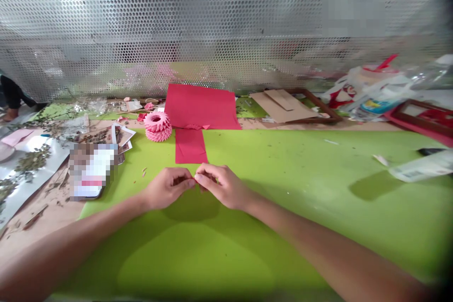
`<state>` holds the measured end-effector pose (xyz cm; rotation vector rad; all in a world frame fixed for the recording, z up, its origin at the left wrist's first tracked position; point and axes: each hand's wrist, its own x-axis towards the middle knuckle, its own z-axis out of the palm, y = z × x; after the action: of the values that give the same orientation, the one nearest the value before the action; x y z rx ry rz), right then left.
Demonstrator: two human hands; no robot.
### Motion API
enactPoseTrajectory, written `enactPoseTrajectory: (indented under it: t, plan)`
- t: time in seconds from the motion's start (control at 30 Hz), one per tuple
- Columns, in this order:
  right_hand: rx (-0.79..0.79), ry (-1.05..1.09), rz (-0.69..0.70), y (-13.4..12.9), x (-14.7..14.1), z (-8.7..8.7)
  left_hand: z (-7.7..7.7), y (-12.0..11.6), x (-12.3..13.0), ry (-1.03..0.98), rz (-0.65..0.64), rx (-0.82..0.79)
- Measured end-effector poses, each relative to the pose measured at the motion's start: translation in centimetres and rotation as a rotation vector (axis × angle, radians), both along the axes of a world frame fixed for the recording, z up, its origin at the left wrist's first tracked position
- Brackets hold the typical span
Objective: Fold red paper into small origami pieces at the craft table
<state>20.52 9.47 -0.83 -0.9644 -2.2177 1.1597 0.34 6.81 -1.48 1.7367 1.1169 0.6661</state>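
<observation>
My left hand (170,187) and my right hand (222,186) meet at the fingertips over the green table surface (300,165). Both are pinched on something tiny; a speck of red shows between them, too small to name. Just beyond the fingers lies a small red paper piece (190,147), below a large red sheet (201,106) at the back. Small folded bits rest along the lower edge of that sheet. A pink ring stack of folded paper (158,127) stands to the left of the red paper.
A phone (92,172) and photo cards (123,136) lie left, near dried plant sprigs (33,158). Brown cardboard (283,105), a wooden frame, plastic bags (371,96) and a red tray sit at back right. A clear bottle (424,166) lies right. A perforated metal screen (212,19) stands behind.
</observation>
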Motion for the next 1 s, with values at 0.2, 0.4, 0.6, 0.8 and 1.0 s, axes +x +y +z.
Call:
enactPoseTrajectory:
  t: [0.2,0.4,0.6,0.8,1.0]
  plan:
    - [-0.054,0.046,-0.030,-0.22,0.03,0.32,0.37,-0.13,-0.08,0.030,-0.043,-0.011]
    - [0.023,0.009,0.023,-0.48,0.20,0.75,0.40,-0.21,-0.24,0.039,-0.026,0.016]
    - [0.001,-0.014,0.058,-0.67,0.23,0.86,0.48,-0.16,-0.29,0.003,-0.087,0.051]
    - [0.038,-0.021,0.025,-0.58,0.04,0.60,0.35,0.02,-0.40,-0.014,-0.013,0.075]
    - [0.035,-0.015,0.013,-0.39,0.03,0.08,0.17,0.33,-0.26,0.033,0.012,0.096]
